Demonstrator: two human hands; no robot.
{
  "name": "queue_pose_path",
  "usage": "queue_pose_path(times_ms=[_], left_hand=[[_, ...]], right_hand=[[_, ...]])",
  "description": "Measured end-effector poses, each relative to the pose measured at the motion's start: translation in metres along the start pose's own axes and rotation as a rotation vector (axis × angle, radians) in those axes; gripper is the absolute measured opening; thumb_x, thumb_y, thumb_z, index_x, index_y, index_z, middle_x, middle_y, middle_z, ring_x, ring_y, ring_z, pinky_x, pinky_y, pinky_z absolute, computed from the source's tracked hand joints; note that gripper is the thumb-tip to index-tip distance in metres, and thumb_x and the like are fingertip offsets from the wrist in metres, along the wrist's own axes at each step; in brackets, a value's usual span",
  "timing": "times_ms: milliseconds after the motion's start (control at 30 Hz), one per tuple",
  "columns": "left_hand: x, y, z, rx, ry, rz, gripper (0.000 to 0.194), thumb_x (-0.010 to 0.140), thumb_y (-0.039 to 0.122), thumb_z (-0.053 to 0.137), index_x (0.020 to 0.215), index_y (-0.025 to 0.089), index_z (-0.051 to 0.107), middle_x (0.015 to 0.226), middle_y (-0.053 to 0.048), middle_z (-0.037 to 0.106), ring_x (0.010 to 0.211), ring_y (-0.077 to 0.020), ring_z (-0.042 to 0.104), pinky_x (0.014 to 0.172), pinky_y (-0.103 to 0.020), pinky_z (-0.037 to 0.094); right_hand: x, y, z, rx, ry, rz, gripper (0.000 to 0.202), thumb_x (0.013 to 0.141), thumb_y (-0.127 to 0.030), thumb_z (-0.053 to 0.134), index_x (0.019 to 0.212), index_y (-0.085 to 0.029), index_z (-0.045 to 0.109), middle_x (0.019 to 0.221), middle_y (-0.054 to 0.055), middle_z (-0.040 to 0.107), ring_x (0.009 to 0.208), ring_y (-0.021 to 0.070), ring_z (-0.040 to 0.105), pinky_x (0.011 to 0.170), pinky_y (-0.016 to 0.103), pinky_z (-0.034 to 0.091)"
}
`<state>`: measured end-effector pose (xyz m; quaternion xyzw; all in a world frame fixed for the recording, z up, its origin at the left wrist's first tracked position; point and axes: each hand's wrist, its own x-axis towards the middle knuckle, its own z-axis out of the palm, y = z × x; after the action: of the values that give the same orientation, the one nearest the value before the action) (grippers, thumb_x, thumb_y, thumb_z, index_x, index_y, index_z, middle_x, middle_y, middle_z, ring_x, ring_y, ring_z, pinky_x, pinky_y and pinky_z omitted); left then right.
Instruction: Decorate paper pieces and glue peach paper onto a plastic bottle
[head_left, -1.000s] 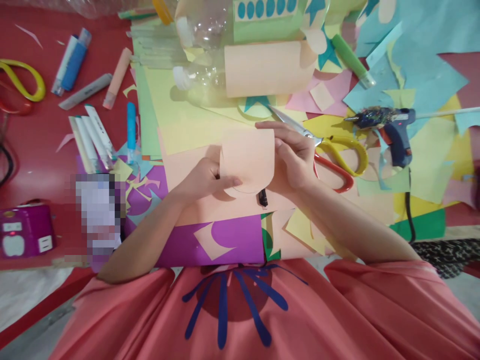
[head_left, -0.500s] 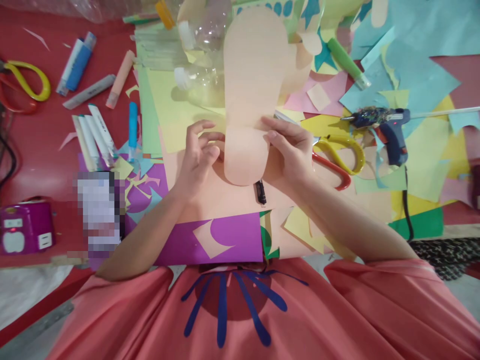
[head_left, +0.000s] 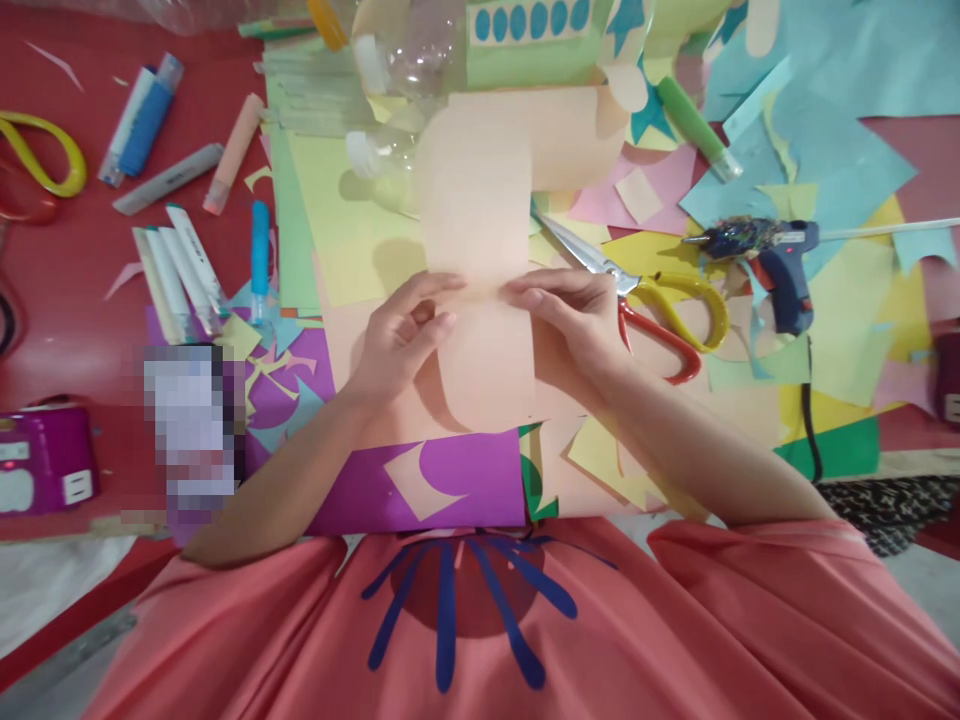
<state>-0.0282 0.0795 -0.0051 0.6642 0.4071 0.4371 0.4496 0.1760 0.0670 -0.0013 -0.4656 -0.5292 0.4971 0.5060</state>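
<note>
A peach paper cutout [head_left: 484,365] with rounded ends is held up in front of me, its middle pinched at both side edges. My left hand [head_left: 409,335] has its fingertips on the left edge, and my right hand [head_left: 577,315] grips the right edge at about the same height. Just right of that hand lie scissors [head_left: 589,255] with yellow and red handles, blades slightly apart. Under the cutout is a larger peach sheet [head_left: 352,390]. Behind its top, another peach paper piece [head_left: 574,135] spreads to the right.
Several markers [head_left: 184,265] lie at left, near a blurred phone [head_left: 191,420] and a purple box [head_left: 56,460]. A blue glue gun [head_left: 787,270] rests at right among paper scraps. Clear plastic bottles [head_left: 420,60] lie at the back; another pair of scissors [head_left: 67,160] is far left.
The cutout has come lower and shifted left, now covering the black pen seen before. My left fingers have moved right onto its edge. Its narrow middle now lies between both hands.
</note>
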Motion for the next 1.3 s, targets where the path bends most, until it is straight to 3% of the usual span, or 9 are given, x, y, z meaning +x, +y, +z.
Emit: queue_pose_path(times_ms=[233,367,600,733,833,900,1033,1200,1300], left_hand=[[-0.004,0.004,0.001,0.042,0.133,-0.088,0.020,0.085,0.036,0.065,0.100,0.024,0.073,0.106,-0.003,0.075,0.087,-0.0150,0.068,0.068,-0.024,0.053],[-0.004,0.001,-0.001,0.130,0.237,-0.128,0.020,0.084,0.032,0.060,0.100,0.026,0.071,0.103,-0.001,0.075,0.064,-0.0110,0.059,0.056,-0.025,0.047],[-0.004,0.006,0.003,0.102,0.248,-0.038,0.019,0.085,0.036,0.063,0.096,0.023,0.071,0.099,-0.002,0.073,0.087,-0.0176,0.067,0.069,-0.027,0.052],[-0.005,0.004,0.003,0.092,0.260,-0.015,0.023,0.087,0.040,0.063,0.104,0.026,0.070,0.106,-0.002,0.072,0.067,-0.0121,0.060,0.057,-0.026,0.047],[-0.007,0.003,0.001,0.097,0.266,-0.035,0.021,0.088,0.037,0.061,0.106,0.028,0.070,0.109,-0.001,0.073,0.048,-0.0060,0.041,0.048,-0.025,0.038],[-0.008,0.001,0.000,0.102,0.275,-0.057,0.021,0.088,0.034,0.061,0.106,0.028,0.070,0.110,-0.001,0.073,0.046,-0.0056,0.036,0.047,-0.025,0.036],[-0.006,-0.006,-0.002,0.082,0.321,-0.076,0.019,0.090,0.033,0.061,0.107,0.030,0.070,0.112,0.000,0.073,0.056,-0.0080,0.052,0.056,-0.025,0.044],[-0.001,-0.014,-0.002,-0.057,0.418,-0.009,0.012,0.091,0.031,0.062,0.095,0.028,0.074,0.101,0.002,0.075,0.101,-0.0153,0.068,0.087,-0.027,0.052],[0.000,-0.011,-0.002,-0.009,0.371,-0.063,0.012,0.089,0.034,0.065,0.094,0.026,0.073,0.098,0.002,0.074,0.081,-0.0126,0.068,0.072,-0.024,0.054]], right_hand=[[-0.006,-0.005,0.000,-0.417,0.019,-0.173,0.006,0.090,-0.025,0.054,0.091,-0.027,0.060,0.085,0.001,0.067,0.078,0.0164,0.063,0.071,0.034,0.056],[-0.003,-0.005,-0.002,-0.717,-0.225,-0.316,0.014,0.089,-0.018,0.047,0.095,-0.024,0.058,0.088,0.006,0.067,0.094,0.0229,0.062,0.089,0.044,0.053],[-0.006,0.007,0.001,-0.798,-0.396,-0.485,0.037,0.090,-0.020,0.045,0.125,-0.025,0.053,0.122,0.008,0.065,0.128,0.0279,0.053,0.117,0.061,0.030],[-0.010,0.002,0.001,-0.816,-0.200,-0.345,0.054,0.086,-0.032,0.056,0.137,-0.024,0.042,0.141,0.015,0.051,0.134,0.0341,0.046,0.108,0.061,0.040],[-0.011,-0.003,0.000,-0.871,-0.132,-0.238,0.053,0.080,-0.036,0.065,0.128,-0.022,0.049,0.103,0.011,0.065,0.099,0.0310,0.063,0.086,0.053,0.053],[-0.012,-0.002,0.000,-0.872,-0.179,-0.218,0.043,0.080,-0.032,0.065,0.120,-0.023,0.053,0.073,0.001,0.060,0.073,0.0231,0.061,0.072,0.044,0.054],[-0.012,0.002,-0.001,-0.665,-0.087,-0.183,0.033,0.083,-0.027,0.062,0.115,-0.026,0.053,0.064,-0.005,0.054,0.055,0.0133,0.052,0.058,0.031,0.049],[-0.006,0.010,-0.006,-0.484,0.198,-0.230,0.023,0.096,-0.033,0.045,0.119,-0.029,0.049,0.091,0.002,0.065,0.075,0.0146,0.063,0.070,0.032,0.054],[-0.002,0.006,-0.010,-0.623,0.188,-0.308,0.032,0.099,-0.029,0.035,0.130,-0.027,0.044,0.129,0.009,0.058,0.121,0.0214,0.058,0.096,0.044,0.051]])
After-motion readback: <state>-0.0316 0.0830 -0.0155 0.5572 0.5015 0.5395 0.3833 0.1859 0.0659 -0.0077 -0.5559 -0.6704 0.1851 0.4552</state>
